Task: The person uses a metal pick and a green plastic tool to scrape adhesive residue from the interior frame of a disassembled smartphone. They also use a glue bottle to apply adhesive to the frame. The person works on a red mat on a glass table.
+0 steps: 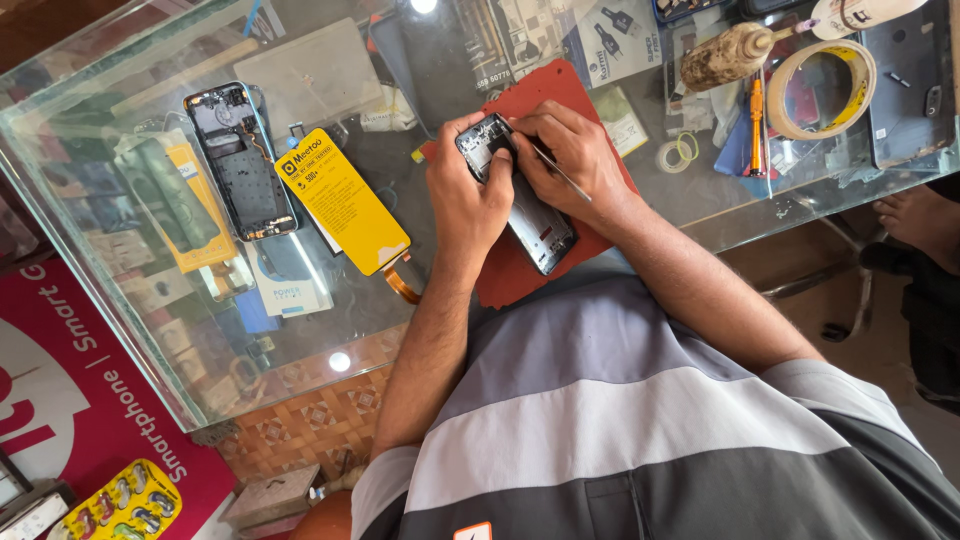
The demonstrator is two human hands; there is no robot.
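- Phone [530,205], opened and dark, lies on the red mat [520,275] at the near edge of the glass counter [130,300], under both your hands.
- Your left hand [465,195] is closed around the phone's upper end, fingers curled over its side.
- Your right hand [565,150] pinches a thin metal tool [560,172] and rests on the phone's top corner.
- 1 second opened phone [240,160] lies well apart toward the counter's left side, with a yellow package [340,200] just beside it.
- Near the far right corner sit a tape roll [822,88] and a grimy bottle [725,55].
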